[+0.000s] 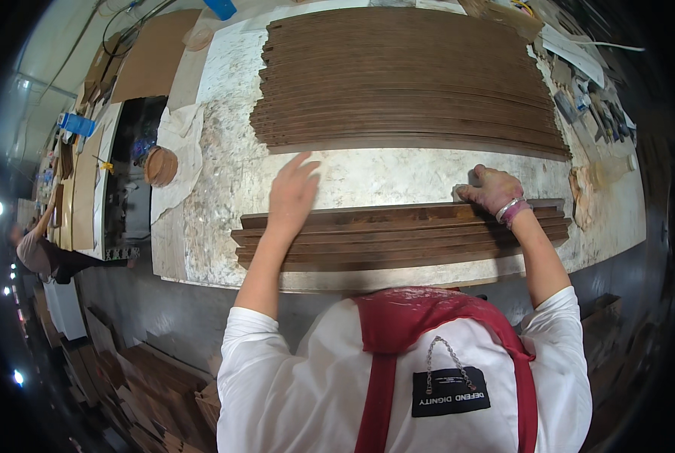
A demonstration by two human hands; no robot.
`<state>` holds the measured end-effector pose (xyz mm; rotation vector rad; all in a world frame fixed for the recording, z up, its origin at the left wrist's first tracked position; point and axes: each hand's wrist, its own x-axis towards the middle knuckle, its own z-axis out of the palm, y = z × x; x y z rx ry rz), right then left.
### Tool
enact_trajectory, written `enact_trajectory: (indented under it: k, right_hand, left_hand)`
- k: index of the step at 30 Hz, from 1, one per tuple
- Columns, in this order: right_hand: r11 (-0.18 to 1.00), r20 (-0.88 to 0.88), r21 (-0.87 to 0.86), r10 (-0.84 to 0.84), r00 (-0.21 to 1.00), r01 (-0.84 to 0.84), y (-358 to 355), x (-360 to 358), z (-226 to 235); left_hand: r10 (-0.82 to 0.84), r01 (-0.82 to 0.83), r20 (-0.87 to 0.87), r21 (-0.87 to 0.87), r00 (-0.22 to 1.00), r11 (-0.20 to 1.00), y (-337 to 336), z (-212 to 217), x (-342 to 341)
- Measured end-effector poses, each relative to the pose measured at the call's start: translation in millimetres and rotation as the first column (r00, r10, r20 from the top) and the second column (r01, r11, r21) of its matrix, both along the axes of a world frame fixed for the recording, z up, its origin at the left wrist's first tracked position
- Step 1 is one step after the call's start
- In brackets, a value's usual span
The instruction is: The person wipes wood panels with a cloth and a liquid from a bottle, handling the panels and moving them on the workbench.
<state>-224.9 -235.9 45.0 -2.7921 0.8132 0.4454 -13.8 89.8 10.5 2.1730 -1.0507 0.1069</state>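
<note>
The tabletop (224, 189) fills most of what I see below me, pale, mottled and stained, with its near edge running just above my apron. At its far side lies a broad fanned stack of dark brown wood strips (405, 75), long and thin, each one stepped slightly back from the one under it. Well apart from that, along the near edge, lies the smaller pile of dark strips (398, 234) under my hands, with a bare band of tabletop between the two.

My left hand (292, 192) lies flat at the left end of the near pile, fingers spread and straight; its grip is apart, closed on nothing, palm down at the pile's far edge. My right hand (492, 189) rests at the far edge near the right end, with a band on the wrist. Its fingers are curled over a small pale block (462, 194), and the grip looks clamped on it, pressing it against the top strip.

To the left, beside the tabletop, a round brown disc (161, 166) lies on a crumpled white cloth (179, 132). Small tools clutter the far right corner (590, 106), too small to tell apart.
</note>
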Motion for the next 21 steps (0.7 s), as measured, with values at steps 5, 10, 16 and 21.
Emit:
enact_trajectory:
  k: [5, 10, 16, 21]
  right_hand:
    - [0.967, 0.176, 0.192, -0.204, 0.963, 0.170, -17.9, -18.4, -7.6]
    - [0.933, 0.431, 0.141, -0.358, 0.828, 0.331, -108.9, -84.1, -11.8]
    - [0.732, 0.651, -0.149, -0.434, 0.623, 0.665, -253.6, -222.8, -47.4]
    - [0.541, 0.371, 0.161, -0.808, 0.457, 0.826, -329.8, -284.9, -140.6]
  left_hand:
    - [0.082, -0.088, 0.075, 0.075, 0.994, 0.993, 18.1, -7.5, 31.2]
    - [0.120, -0.170, 0.195, 0.261, 0.973, 0.950, 12.2, -17.8, 63.0]
    - [0.121, -0.188, 0.206, 0.343, 0.971, 0.920, 5.2, -38.2, 74.7]
    - [0.097, -0.179, 0.208, 0.422, 0.973, 0.889, -10.5, -30.4, 78.9]
